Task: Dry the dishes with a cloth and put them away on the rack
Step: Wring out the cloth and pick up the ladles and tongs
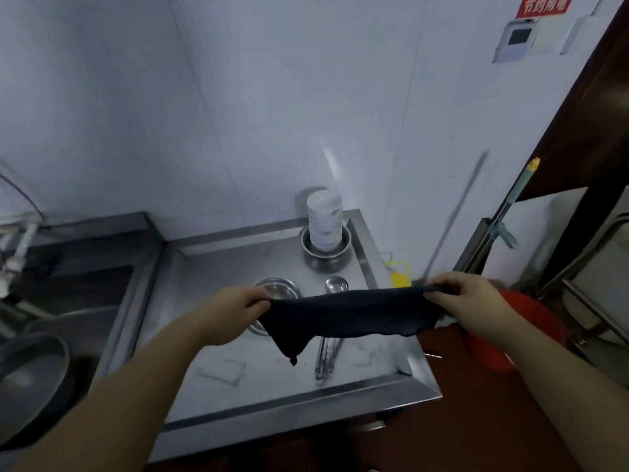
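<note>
Still prepping: left hand (238,303) & right hand (466,294) pinched cloth (350,315) taut above counter (272,386); next, prob. grab a bowl.

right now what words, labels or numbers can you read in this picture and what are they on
"节约用电" in pale characters, somewhat blurred, on the red rectangular sign at the top of the white tiled wall.
The grey wall-mounted control box below the sign has a dark screen; nothing on it is readable.
The stacked white bowls carry dark markings, too blurred to read.
</note>
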Available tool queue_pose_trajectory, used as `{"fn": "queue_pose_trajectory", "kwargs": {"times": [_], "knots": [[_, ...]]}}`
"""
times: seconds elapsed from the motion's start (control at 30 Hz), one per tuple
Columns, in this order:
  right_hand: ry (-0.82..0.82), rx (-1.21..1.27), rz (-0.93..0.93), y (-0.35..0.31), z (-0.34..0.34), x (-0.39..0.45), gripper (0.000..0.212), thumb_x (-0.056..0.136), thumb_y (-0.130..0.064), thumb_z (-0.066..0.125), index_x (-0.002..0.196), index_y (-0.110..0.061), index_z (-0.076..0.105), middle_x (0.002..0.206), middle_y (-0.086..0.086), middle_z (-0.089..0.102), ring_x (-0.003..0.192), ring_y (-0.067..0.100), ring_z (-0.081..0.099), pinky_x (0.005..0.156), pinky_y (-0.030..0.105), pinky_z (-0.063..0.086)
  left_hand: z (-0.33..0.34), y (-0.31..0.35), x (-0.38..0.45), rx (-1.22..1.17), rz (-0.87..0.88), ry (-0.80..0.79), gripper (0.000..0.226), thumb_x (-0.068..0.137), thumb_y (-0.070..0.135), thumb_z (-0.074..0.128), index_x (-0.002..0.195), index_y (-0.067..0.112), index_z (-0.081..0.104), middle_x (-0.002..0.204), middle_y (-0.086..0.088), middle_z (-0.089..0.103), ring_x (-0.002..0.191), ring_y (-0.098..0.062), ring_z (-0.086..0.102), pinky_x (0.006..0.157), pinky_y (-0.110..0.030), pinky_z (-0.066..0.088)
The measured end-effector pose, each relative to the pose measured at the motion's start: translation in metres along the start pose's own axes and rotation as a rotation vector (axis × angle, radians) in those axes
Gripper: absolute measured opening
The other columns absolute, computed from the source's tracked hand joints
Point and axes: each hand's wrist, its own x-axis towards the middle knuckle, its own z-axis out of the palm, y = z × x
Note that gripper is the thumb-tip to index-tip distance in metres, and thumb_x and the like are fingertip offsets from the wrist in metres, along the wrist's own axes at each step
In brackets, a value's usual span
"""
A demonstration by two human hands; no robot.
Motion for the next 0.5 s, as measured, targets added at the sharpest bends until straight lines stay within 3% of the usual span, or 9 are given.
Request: {"fn": "queue_pose_trajectory", "kwargs": {"times": [0.03,0.17,0.23,0.37,0.5], "knots": [[-0.031,-0.006,0.0,0.011,-0.002,0.001,0.013,0.093,-0.009,0.076,0.086,-0.019,0.078,0.078,-0.002,0.076,0.074,0.009,0.07,0.067,0.019,0.051,0.012,0.004,-0.002,-0.018,-0.028,0.002,0.02,0.107,0.038,0.052,0.096,0.04,0.069,0.09,0.02,0.069,0.085,-0.003,0.064,0.073,-0.022,0.047],[-0.129,0.036,0.038,0.053,0.002,0.003,0.016,0.092,0.002,0.074,0.084,-0.011,0.077,0.068,-0.01,0.073,0.062,-0.004,0.062,0.059,0.012,0.048,0.062,0.01,-0.012,-0.147,-0.116,-0.018,0.021,0.105,0.036,0.055,0.095,0.042,0.072,0.088,0.024,0.071,0.083,0.001,0.065,0.075,-0.026,0.052],[-0.182,0.046,0.083,0.073,0.01,0.001,0.016,0.091,0.003,0.075,0.085,-0.011,0.077,0.073,-0.002,0.075,0.067,0.005,0.064,0.064,0.022,0.052,0.083,0.007,-0.018,-0.196,-0.146,-0.037,0.02,0.105,0.034,0.057,0.097,0.043,0.073,0.091,0.029,0.07,0.087,0.004,0.065,0.076,-0.023,0.05],[-0.331,0.018,0.168,0.11,0.026,-0.011,0.019,0.091,-0.004,0.077,0.083,-0.021,0.079,0.081,0.006,0.075,0.073,0.014,0.067,0.069,0.031,0.054,0.119,-0.006,-0.03,-0.272,-0.218,-0.156,0.02,0.105,0.03,0.061,0.095,0.039,0.076,0.09,0.03,0.072,0.086,0.006,0.068,0.078,-0.02,0.053],[-0.495,-0.11,0.245,0.143,0.046,-0.03,0.016,0.094,-0.023,0.076,0.086,-0.037,0.077,0.084,-0.004,0.075,0.074,0.013,0.071,0.069,0.033,0.059,0.152,-0.025,-0.039,-0.251,-0.256,-0.254,0.016,0.103,0.033,0.065,0.093,0.039,0.076,0.088,0.031,0.071,0.084,0.007,0.068,0.072,-0.011,0.048]]}}
